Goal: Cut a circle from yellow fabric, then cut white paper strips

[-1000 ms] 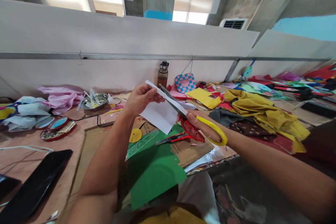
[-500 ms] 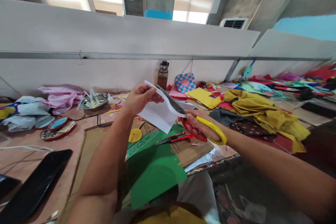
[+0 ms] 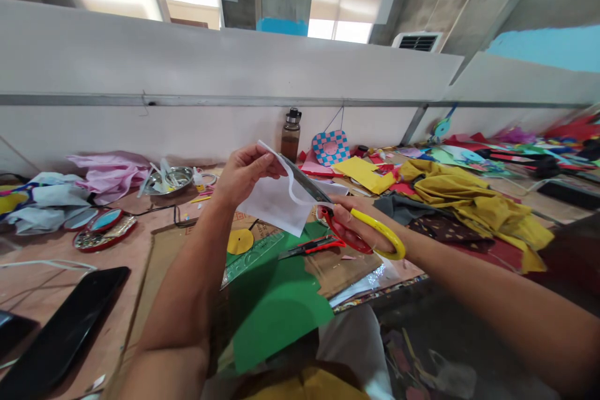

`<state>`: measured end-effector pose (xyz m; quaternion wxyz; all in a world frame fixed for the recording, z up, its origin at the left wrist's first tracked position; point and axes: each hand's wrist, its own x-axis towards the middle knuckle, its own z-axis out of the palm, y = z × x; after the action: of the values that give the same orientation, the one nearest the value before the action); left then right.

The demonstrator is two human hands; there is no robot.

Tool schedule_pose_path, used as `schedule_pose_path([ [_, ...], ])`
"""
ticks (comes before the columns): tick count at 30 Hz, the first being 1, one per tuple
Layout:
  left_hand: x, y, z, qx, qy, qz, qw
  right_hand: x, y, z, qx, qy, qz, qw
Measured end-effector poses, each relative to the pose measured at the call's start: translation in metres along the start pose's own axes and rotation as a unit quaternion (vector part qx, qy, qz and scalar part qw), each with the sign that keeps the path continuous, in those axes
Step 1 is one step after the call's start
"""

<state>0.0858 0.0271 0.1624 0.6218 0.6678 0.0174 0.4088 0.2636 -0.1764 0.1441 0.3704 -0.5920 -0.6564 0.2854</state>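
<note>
Pinched in my left hand (image 3: 250,172) is a sheet of white paper (image 3: 279,206), held up above the table. My right hand (image 3: 359,225) grips scissors (image 3: 396,240) with one yellow and one red handle loop. Their blades point up and left along the paper's edge, where a narrow white strip curls beside the metal. Below lie a green sheet (image 3: 285,319), a clear green ruler (image 3: 253,256), a yellow disc (image 3: 240,241) and a red utility knife (image 3: 314,245) with a black front.
A drink bottle (image 3: 290,136) and a checkered heart-shaped piece (image 3: 330,148) stand by the wall. Mustard cloth (image 3: 473,206) is heaped at right. A metal bowl (image 3: 174,181), a red sewing case (image 3: 105,231) and a black phone (image 3: 70,325) are at left.
The scissor blades have closed further along the paper. The strip beside them is narrower and more curled, and my left hand with the sheet has shifted slightly left.
</note>
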Motion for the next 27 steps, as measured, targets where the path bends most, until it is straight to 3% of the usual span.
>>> schedule_pose_path([
  [8,0.002,-0.002,0.002,0.012,0.042,0.012,0.999,-0.002,0.001,-0.001,-0.007,-0.001,0.004,1.0],
  [15,0.001,-0.003,0.005,0.01,0.022,-0.01,1.0,0.002,0.011,0.0,0.002,-0.009,0.007,1.0],
  [27,0.001,0.0,0.005,0.017,0.019,-0.013,1.0,0.015,0.007,-0.002,-0.032,-0.012,-0.023,0.999],
])
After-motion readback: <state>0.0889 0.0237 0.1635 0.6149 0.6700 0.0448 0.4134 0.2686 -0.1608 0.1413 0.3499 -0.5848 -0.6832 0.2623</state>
